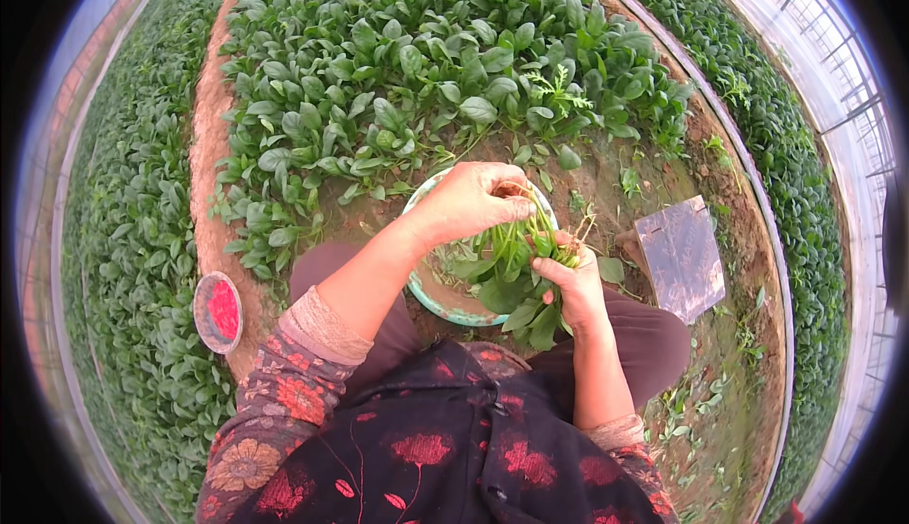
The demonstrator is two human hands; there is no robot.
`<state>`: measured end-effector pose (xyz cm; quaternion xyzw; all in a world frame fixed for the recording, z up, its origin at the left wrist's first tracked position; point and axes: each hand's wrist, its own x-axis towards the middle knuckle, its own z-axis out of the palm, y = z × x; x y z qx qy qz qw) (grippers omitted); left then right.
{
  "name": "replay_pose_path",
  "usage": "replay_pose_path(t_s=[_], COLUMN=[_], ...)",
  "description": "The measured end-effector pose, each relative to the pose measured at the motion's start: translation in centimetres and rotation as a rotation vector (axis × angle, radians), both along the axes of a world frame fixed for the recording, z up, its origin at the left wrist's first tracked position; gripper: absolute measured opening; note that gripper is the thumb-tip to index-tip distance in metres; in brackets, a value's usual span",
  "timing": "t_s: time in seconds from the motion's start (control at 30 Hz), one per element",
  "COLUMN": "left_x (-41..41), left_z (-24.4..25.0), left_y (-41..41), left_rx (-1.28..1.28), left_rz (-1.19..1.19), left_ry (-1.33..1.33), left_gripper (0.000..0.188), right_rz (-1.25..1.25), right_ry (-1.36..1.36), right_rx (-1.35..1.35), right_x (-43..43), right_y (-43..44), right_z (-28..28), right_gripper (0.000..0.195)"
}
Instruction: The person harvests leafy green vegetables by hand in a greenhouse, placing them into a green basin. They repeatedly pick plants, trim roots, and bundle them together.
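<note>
My right hand (574, 279) grips a bunch of leafy greens (508, 293) that look like spinach, its roots turned up and to the right and its leaves hanging down. Above it, my left hand (472, 197) pinches thin stems (534, 204) at the top of the bunch. Beneath both hands, between my bent legs, is a round basin (461, 317) with a pale teal rim. Loose leaf scraps lie inside it. The bunch and my left hand hide part of the basin.
Dense spinach plants (398, 62) grow ahead. On the left, a bowl (218, 313) of bright red material sits by a soil path (213, 98). A shiny square board (682, 258) bearing writing lies to the right. A pale hose or pipe (777, 268) runs along the bed's right edge.
</note>
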<state>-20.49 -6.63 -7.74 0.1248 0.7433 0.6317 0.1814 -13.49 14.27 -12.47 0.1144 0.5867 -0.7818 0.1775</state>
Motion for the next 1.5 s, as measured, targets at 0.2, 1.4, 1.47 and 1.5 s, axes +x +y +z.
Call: replay_pose_path(t_s=[0.2, 1.4, 1.47, 1.5], left_x=[0.0, -1.1, -0.9, -0.6], left_z=[-0.5, -0.9, -1.2, -1.5], left_y=[0.3, -3.0, -1.6, -1.1], left_rx=[0.164, -0.146, -0.077, -0.054], left_rz=[0.049, 0.202, 0.109, 0.087], left_ry=[-0.041, -0.054, -0.033, -0.032], left_gripper=[0.013, 0.017, 0.017, 0.017], right_rz=[-0.003, 0.03, 0.017, 0.032], right_ry=[-0.037, 0.681, 0.553, 0.441], right_rx=[-0.017, 0.912, 0.502, 0.35], right_x=[-0.3, -3.5, -3.9, -3.7], right_y=[-0.3, -3.8, -4.3, -4.8], right_z=[0.0, 0.3, -1.9, -1.5], right_gripper=[0.028, 0.036, 0.038, 0.035])
